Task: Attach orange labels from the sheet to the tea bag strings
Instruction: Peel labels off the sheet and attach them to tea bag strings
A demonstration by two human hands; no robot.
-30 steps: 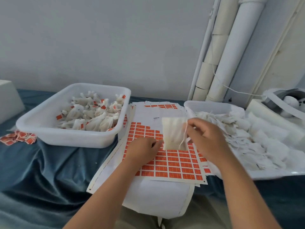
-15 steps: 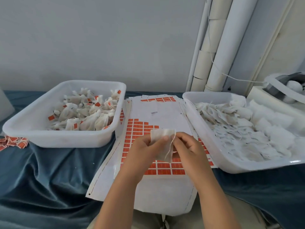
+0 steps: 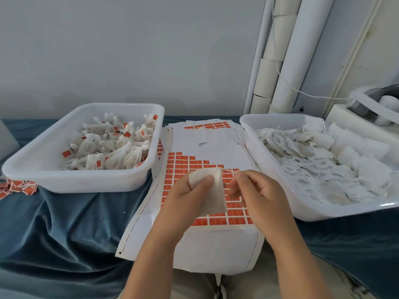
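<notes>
A white tea bag (image 3: 212,190) is pinched in my left hand (image 3: 185,197) above the label sheet (image 3: 205,143), which carries rows of orange labels (image 3: 183,167). My right hand (image 3: 257,195) sits just right of the bag, fingers curled, and seems to pinch the bag's thin string near its top corner; the string is blurred. Both hands hover over the lower part of the sheet and hide some labels.
A white tub (image 3: 43,169) at left holds labelled tea bags. A white tub (image 3: 269,169) at right holds plain tea bags. Loose orange labels (image 3: 17,187) lie on the blue cloth (image 3: 64,234) at far left. White pipes (image 3: 280,61) stand behind.
My right hand carried the tea bag from the right tub to the middle. My left hand took hold of it, and my right hand shifted to the string side.
</notes>
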